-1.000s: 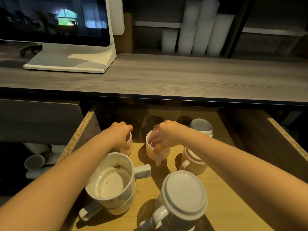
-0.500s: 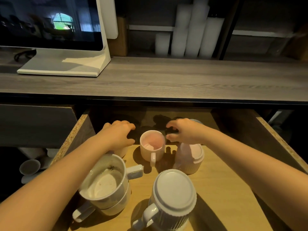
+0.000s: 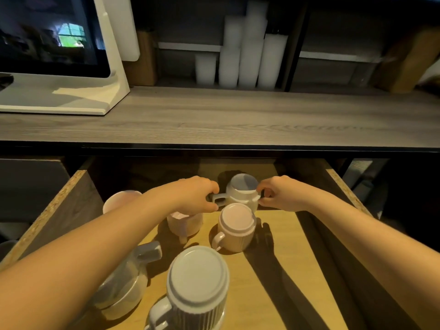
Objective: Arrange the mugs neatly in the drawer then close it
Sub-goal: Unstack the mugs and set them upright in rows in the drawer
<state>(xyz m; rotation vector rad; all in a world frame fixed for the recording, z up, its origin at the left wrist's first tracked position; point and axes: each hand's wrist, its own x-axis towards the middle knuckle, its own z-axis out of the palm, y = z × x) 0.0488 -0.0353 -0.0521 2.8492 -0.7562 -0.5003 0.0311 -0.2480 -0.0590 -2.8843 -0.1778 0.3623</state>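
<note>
Both hands have left the front row and gone to the back of the open chipboard-sided wooden drawer (image 3: 56,208)! The left hand (image 3: 195,197), which half a second ago sat over at the left, has swung across and now curls finger and thumb round the handle of the white glazed mug (image 3: 242,190). The right hand (image 3: 278,196) has closed in too, pinching that mug's right side with bent fingers. It stands at the drawer's rear, just behind the upturned pink ribbed mug (image 3: 237,228) (the two look to be touching). Under the left wrist stands an upright pink mug (image 3: 184,225), with a second pale pink mug (image 3: 121,198) at far left. Nearest the camera are the upturned grey-white ribbed mug (image 3: 197,282) and, beneath the left forearm, the stacked white mugs (image 3: 123,285). Above runs the grey wood-grain countertop (image 3: 214,120).
</note>
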